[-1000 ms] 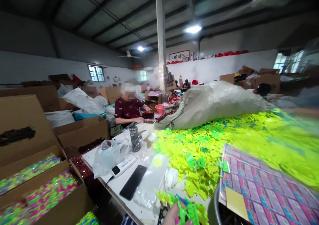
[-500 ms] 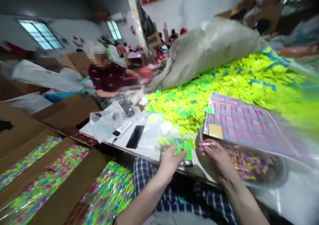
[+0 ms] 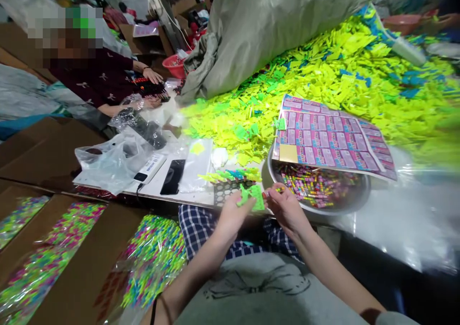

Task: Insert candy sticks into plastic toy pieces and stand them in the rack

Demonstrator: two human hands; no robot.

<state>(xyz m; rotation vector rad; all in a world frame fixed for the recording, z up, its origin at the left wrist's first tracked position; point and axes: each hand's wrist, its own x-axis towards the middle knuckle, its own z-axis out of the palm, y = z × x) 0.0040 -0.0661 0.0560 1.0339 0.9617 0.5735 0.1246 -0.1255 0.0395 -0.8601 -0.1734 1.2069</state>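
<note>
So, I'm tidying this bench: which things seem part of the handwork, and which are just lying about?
Seemingly in use:
green piece, left hand
small piece, right hand
dark holed tray
bowl of small colourful items
yellow-green pile

Seemingly lying about:
black phone
white device with cable
plastic bag

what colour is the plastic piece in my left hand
Bright green; the plastic piece shows best in the head view.

This is a workshop: bright plastic pieces lie heaped across a tabletop beside a bulging sack, a bowl holds masses of small coloured items, and clear bags of coloured bits fill open boxes. A co-worker handles parts at the tabletop, with other people further back.
</note>
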